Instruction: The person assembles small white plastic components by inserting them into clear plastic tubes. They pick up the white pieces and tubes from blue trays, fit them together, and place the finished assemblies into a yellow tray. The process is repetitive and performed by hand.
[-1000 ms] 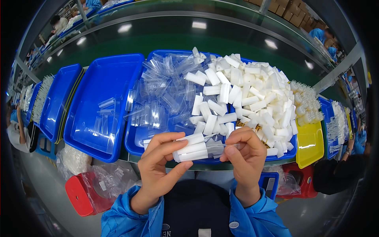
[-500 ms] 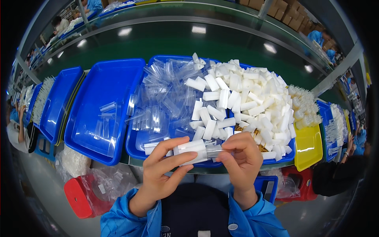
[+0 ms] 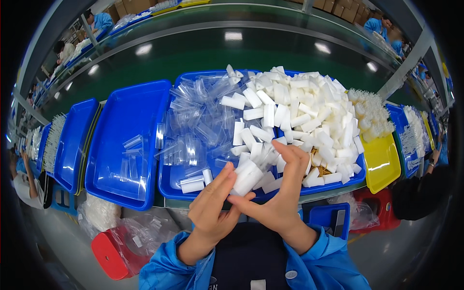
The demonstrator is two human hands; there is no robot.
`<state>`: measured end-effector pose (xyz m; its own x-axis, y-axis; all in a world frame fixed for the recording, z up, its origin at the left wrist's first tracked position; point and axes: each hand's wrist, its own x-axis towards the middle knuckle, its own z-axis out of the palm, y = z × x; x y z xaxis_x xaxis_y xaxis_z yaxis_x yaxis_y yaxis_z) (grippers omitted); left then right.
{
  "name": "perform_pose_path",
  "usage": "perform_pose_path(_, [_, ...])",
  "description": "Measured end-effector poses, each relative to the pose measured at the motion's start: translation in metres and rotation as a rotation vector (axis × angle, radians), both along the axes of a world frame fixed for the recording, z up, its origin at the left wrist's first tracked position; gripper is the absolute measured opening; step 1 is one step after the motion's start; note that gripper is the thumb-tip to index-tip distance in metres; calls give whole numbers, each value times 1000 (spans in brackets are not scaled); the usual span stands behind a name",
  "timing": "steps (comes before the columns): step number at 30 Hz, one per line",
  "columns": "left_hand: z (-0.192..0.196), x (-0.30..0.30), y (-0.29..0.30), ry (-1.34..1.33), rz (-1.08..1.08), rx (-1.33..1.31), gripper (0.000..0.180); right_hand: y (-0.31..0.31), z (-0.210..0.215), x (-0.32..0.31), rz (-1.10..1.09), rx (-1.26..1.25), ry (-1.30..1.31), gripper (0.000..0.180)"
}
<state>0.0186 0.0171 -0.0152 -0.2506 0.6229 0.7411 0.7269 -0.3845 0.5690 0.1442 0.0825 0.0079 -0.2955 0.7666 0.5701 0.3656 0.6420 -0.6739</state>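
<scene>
Over the front edge of the trays, my left hand [image 3: 212, 210] holds white foam blocks [image 3: 245, 178], its fingers pressed along their left side. How many blocks it holds is hard to tell. From their upper end a clear plastic sleeve [image 3: 266, 157] sticks up, tilted to the right. My right hand [image 3: 282, 198] spans both: its index finger rests by the sleeve's upper end, while the thumb presses the lower end of the blocks. Whether foam sits inside the sleeve cannot be made out. Behind lie a heap of clear sleeves [image 3: 200, 116] and a large pile of white foam blocks [image 3: 309, 108].
Left stands a blue tray [image 3: 108, 169] with a few clear pieces. A yellow tray [image 3: 384, 171] and white bristly parts [image 3: 369, 111] are at right. Red stools [image 3: 108, 256] and plastic bags [image 3: 145, 232] sit below the table edge. Co-workers sit further off on both sides.
The foam blocks and sleeve have turned from lying level to tilting up and right. My right thumb has moved from the sleeve to the blocks' lower end.
</scene>
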Motion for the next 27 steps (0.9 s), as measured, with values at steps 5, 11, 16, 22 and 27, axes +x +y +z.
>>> perform_pose_path(5, [-4, -1, -2, 15, 53, 15, 58, -7, 2, -3, -37, 28, -55, 93])
perform_pose_path(11, [-2, -6, -4, 30, 70, 21, 59, -9, 0, -9, -2, 137, -114, 79])
perform_pose_path(16, [-5, -23, -11, 7, 107, 20, 57, 1, 2, -23, 127, 191, -45, 66])
perform_pose_path(22, [-3, -63, -29, -547, 66, 102, 50, 26, 10, -28, 302, 157, -184, 23])
perform_pose_path(27, [-3, -70, -38, -759, -25, 81, 49, 24, 14, -23, 436, 81, -527, 12])
